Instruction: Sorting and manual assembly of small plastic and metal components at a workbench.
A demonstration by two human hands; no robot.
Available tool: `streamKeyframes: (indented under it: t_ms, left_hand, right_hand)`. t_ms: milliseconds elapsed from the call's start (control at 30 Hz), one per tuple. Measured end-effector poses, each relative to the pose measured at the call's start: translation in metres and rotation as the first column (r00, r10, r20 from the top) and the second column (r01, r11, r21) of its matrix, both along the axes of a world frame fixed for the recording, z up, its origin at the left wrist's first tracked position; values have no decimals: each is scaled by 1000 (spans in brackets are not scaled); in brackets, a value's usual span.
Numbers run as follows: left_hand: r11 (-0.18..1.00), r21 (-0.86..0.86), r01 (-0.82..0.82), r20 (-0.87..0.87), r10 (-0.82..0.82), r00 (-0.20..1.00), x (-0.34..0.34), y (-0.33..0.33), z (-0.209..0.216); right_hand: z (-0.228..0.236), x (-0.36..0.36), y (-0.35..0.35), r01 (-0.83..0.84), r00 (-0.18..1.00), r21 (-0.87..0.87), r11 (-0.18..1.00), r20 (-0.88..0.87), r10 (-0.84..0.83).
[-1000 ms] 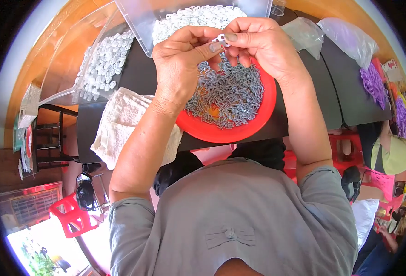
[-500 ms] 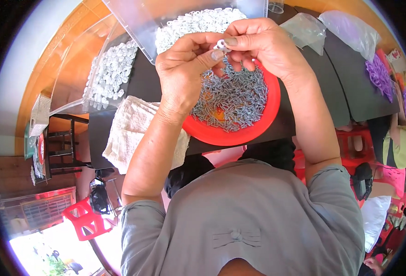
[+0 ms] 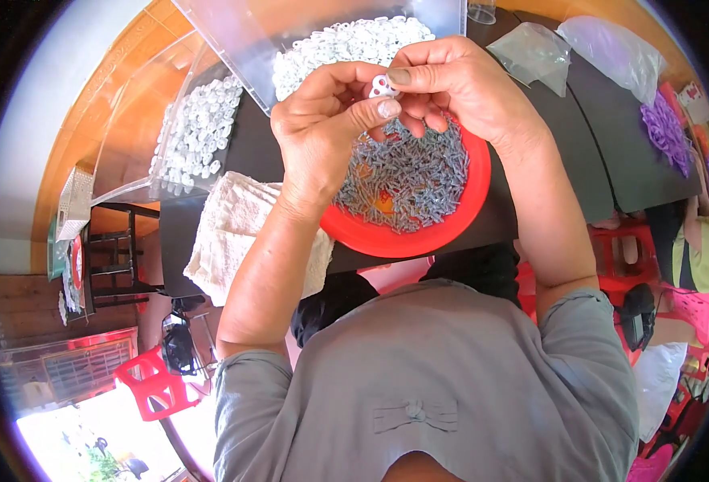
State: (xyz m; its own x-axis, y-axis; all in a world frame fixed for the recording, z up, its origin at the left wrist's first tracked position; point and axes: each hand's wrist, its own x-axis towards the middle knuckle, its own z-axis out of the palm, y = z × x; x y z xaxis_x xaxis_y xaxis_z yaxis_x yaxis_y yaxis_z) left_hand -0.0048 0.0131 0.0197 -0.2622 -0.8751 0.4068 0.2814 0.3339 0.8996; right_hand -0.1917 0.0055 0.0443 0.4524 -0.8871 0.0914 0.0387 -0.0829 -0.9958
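A small white plastic piece with holes (image 3: 382, 86) is pinched between the thumb and fingers of my left hand (image 3: 318, 128). My right hand (image 3: 475, 92) meets it from the other side, its thumb and forefinger closed against the piece's edge; whether a smaller part sits in that pinch is hidden. Both hands hover over the far side of a red basin (image 3: 419, 243), which holds many small grey screw-like pieces (image 3: 419, 173). Beyond my fingers, a clear plastic bin (image 3: 246, 56) contains a heap of white plastic pieces (image 3: 346, 44).
At the left, another clear container (image 3: 122, 145) holds more white pieces (image 3: 198, 132). A folded cream cloth (image 3: 238, 229) lies by my left forearm at the table edge. Clear plastic bags (image 3: 611, 55) rest on the dark table (image 3: 559, 149) at right, near purple items (image 3: 666, 135).
The white piece has turned between my fingers, so its holes show more plainly. My hands have dipped very slightly, and the whole view has shifted a little.
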Motion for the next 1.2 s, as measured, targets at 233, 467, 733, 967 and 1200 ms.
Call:
streamKeyframes:
  t_ms: [233, 467, 733, 967, 1200]
  left_hand:
    - [981, -183, -60, 38, 68, 997, -1, 6, 0]
    - [984, -166, -58, -17, 56, 998, 2, 6, -4]
    - [988, -136, -77, -119, 61, 991, 1, 3, -7]
    - [722, -263, -640, -251, 590, 768, 52, -8, 37]
    - [74, -836, -544, 151, 984, -97, 173, -64, 95]
  right_hand:
    - [7, 10, 13, 15, 996, 29, 999, 89, -18]
    - [5, 10, 14, -50, 990, 85, 995, 134, 39]
    - [-3, 20, 12, -111, 956, 132, 985, 284, 69]
    - [-17, 8, -8, 362, 843, -417, 834, -235, -484]
    - [-17, 15, -14, 417, 864, -326, 849, -148, -481]
